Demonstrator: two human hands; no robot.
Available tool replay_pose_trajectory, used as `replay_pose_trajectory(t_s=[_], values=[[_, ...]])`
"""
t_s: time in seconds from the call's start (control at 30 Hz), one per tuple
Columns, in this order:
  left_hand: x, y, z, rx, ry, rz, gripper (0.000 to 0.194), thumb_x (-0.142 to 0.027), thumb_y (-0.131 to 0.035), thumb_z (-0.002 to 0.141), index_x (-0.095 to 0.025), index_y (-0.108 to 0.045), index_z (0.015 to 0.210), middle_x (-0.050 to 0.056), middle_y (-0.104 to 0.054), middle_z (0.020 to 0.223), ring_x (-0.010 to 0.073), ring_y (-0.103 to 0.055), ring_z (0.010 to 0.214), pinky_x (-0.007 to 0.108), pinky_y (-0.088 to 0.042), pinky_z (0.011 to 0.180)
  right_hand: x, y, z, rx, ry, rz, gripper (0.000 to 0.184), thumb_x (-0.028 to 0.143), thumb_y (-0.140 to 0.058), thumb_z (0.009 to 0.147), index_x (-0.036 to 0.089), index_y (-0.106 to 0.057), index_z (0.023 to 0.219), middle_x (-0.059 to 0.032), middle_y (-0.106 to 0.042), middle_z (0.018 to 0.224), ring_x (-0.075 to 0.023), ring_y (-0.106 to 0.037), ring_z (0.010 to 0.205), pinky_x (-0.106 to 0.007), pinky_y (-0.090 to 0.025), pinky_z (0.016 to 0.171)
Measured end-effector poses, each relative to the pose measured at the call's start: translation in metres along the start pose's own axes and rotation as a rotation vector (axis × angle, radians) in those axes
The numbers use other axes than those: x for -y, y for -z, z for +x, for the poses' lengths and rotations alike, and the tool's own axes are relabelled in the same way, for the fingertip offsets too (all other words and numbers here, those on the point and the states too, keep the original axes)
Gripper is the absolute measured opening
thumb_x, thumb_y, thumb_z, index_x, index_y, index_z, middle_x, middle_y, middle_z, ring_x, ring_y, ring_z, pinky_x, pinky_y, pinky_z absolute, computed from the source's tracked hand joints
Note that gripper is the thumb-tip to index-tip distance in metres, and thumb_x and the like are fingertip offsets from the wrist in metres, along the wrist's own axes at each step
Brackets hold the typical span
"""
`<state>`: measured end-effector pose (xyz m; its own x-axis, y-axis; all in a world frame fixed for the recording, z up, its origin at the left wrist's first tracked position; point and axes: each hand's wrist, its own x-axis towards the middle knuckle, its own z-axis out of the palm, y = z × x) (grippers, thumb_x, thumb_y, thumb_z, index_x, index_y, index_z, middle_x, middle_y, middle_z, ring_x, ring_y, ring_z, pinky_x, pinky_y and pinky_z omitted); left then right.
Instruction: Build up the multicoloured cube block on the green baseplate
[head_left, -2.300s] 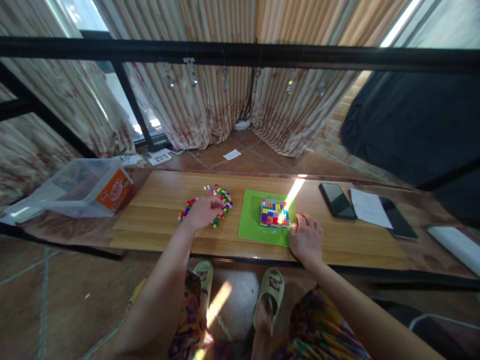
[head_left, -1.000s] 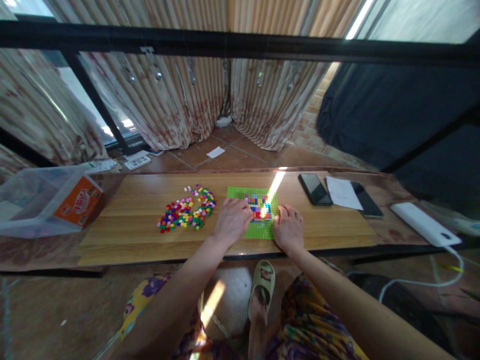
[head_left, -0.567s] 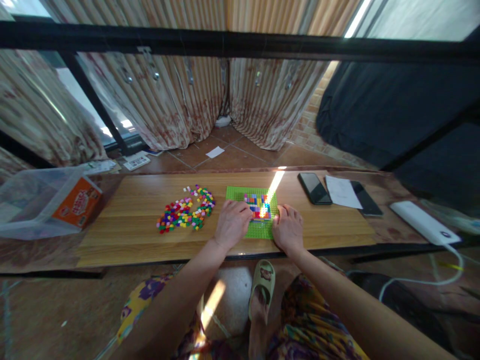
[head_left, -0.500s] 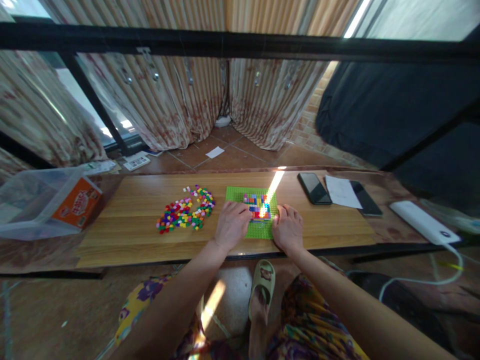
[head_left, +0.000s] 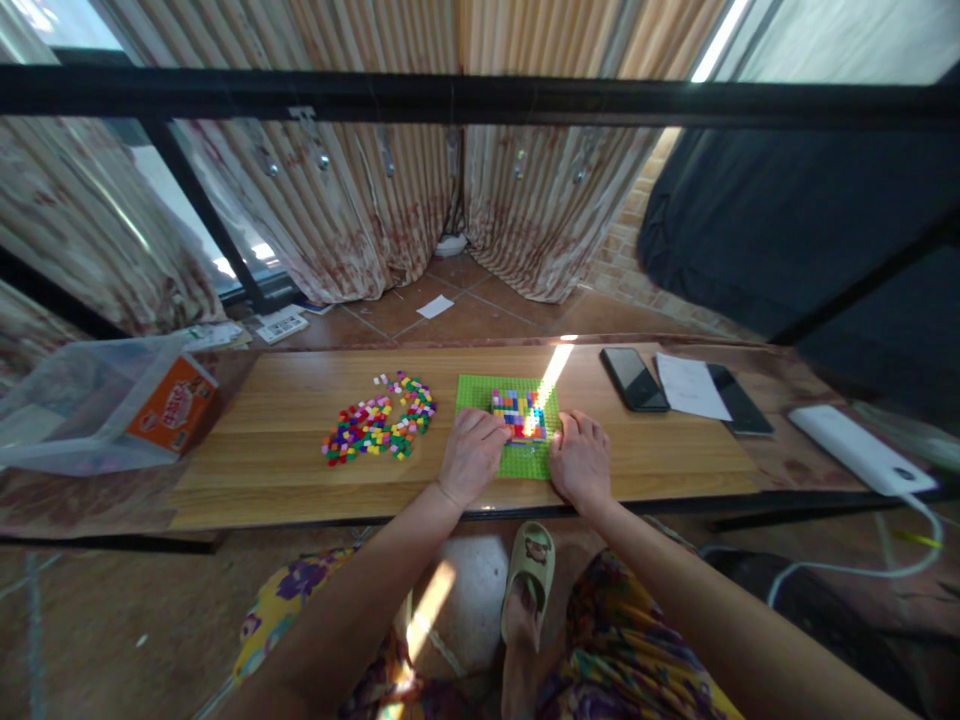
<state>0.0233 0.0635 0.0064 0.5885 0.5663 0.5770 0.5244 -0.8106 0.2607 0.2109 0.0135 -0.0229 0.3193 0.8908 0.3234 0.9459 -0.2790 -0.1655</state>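
Note:
A green studded baseplate lies on the wooden board, and a block of many-coloured toy bricks stands on it. A streak of sunlight crosses the block. My left hand rests over the plate's left side, fingers bent together, tips at the block's near left corner. Whatever those fingertips hold, if anything, is hidden. At the plate's right edge my right hand is closed, with its thumb side against the rim and its fingers curled. Left of my left hand lies a spread of loose coloured bricks.
A clear plastic box with an orange label stands at the far left. To the right lie a dark phone, a white paper over another dark flat device, and a white power strip with a cable. The wooden board has a near edge.
The whole view has shifted slightly, so everything appears a little further right. Both hands stay at nearly the same places on the baseplate. The brick block looks unchanged.

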Motion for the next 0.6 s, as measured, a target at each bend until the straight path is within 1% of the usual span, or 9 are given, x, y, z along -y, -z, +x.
replay_pose_trajectory(t_s=[0.13, 0.2, 0.27, 0.33, 0.4, 0.43, 0.5, 0.6], values=[[-0.002, 0.007, 0.0, 0.068, 0.042, -0.012, 0.023, -0.025, -0.046, 0.095, -0.022, -0.068, 0.092, 0.003, -0.069, 0.1, 0.0178, -0.053, 0.093, 0.036, -0.042, 0.087, -0.001, -0.001, 0.0, -0.015, 0.008, -0.004, 0.033, 0.025, -0.039, 0.091, 0.014, -0.055, 0.118, -0.0131, -0.057, 0.123, -0.0268, -0.046, 0.114, -0.039, -0.03, 0.096], [-0.001, 0.014, 0.001, 0.068, 0.07, -0.03, 0.022, -0.027, -0.048, 0.094, -0.023, -0.069, 0.097, 0.004, -0.068, 0.104, 0.018, -0.054, 0.096, 0.036, -0.043, 0.088, -0.001, -0.001, 0.0, -0.012, 0.012, -0.003, 0.033, 0.024, -0.04, 0.09, 0.014, -0.055, 0.118, -0.0128, -0.058, 0.122, -0.0269, -0.046, 0.113, -0.039, -0.031, 0.096], [0.004, 0.025, 0.002, 0.017, 0.108, -0.049, 0.022, -0.028, -0.049, 0.093, -0.023, -0.068, 0.105, 0.005, -0.067, 0.109, 0.0182, -0.055, 0.1, 0.035, -0.043, 0.09, -0.001, -0.001, 0.0, -0.003, 0.009, -0.002, 0.033, 0.024, -0.04, 0.09, 0.015, -0.056, 0.118, -0.0128, -0.058, 0.122, -0.0271, -0.046, 0.113, -0.039, -0.031, 0.096], [0.015, 0.039, 0.003, -0.067, 0.171, -0.056, 0.024, -0.026, -0.049, 0.093, -0.021, -0.066, 0.109, 0.007, -0.066, 0.11, 0.0185, -0.056, 0.103, 0.035, -0.044, 0.093, -0.001, 0.0, 0.0, 0.004, 0.003, -0.003, 0.034, 0.024, -0.04, 0.09, 0.014, -0.056, 0.118, -0.0132, -0.057, 0.123, -0.0273, -0.046, 0.114, -0.04, -0.032, 0.096], [0.031, 0.054, 0.002, -0.131, 0.253, -0.053, 0.024, -0.022, -0.048, 0.092, -0.018, -0.067, 0.107, 0.008, -0.067, 0.106, 0.019, -0.058, 0.103, 0.035, -0.045, 0.095, -0.001, 0.0, 0.0, 0.007, -0.002, -0.004, 0.034, 0.024, -0.04, 0.09, 0.014, -0.056, 0.119, -0.0137, -0.057, 0.125, -0.0272, -0.046, 0.115, -0.04, -0.032, 0.096], [0.04, 0.061, 0.0, -0.131, 0.294, -0.049, 0.023, -0.021, -0.048, 0.091, -0.018, -0.068, 0.103, 0.008, -0.068, 0.103, 0.0193, -0.059, 0.102, 0.035, -0.045, 0.094, -0.001, 0.0, 0.0, 0.008, -0.001, -0.005, 0.035, 0.024, -0.039, 0.091, 0.014, -0.056, 0.119, -0.0137, -0.057, 0.125, -0.0271, -0.046, 0.116, -0.04, -0.032, 0.096], [0.059, 0.076, -0.006, -0.057, 0.373, -0.048, 0.023, -0.019, -0.048, 0.089, -0.017, -0.07, 0.097, 0.007, -0.07, 0.098, 0.0186, -0.062, 0.096, 0.033, -0.047, 0.09, -0.002, 0.0, 0.0, 0.011, 0.004, -0.009, 0.035, 0.024, -0.039, 0.091, 0.014, -0.056, 0.12, -0.0133, -0.057, 0.125, -0.0268, -0.046, 0.116, -0.039, -0.032, 0.095], [0.079, 0.094, -0.019, 0.157, 0.476, -0.038, 0.022, -0.017, -0.051, 0.085, -0.018, -0.073, 0.089, 0.004, -0.072, 0.091, 0.017, -0.064, 0.084, 0.029, -0.049, 0.079, -0.004, -0.001, 0.0, 0.008, 0.011, -0.017, 0.034, 0.024, -0.039, 0.091, 0.014, -0.056, 0.119, -0.0126, -0.057, 0.125, -0.0271, -0.047, 0.116, -0.039, -0.033, 0.095]])
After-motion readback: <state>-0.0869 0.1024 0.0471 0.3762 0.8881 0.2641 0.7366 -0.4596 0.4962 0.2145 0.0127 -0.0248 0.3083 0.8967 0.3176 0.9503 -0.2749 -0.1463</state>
